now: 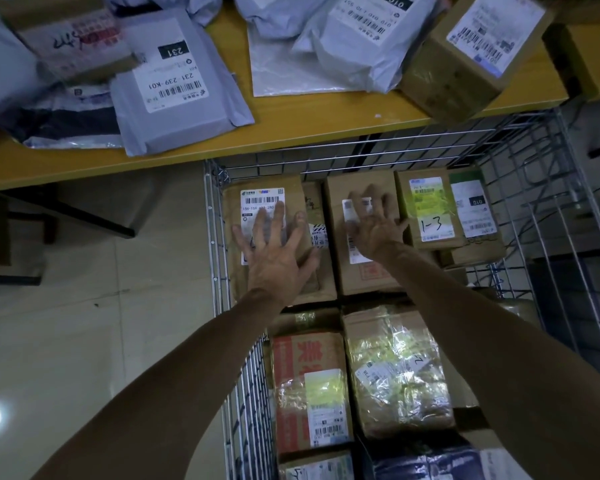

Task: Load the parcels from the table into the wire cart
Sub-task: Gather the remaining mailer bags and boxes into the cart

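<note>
With left hand [274, 251] and right hand [373, 230] spread flat over boxes in the wire cart [219, 271] at centre frame, we judge the grey mailer [184, 116], upper left on the table [291, 133], soft and light, best gripped by its edges.

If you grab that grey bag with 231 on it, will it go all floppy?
Probably only at its edges: the grey mailer bag shows loose plastic flaps around a flat, boxy bulge, so the middle likely stays stiff. Its smooth film looks slippery, so it may slide easily on the yellow table.
</note>
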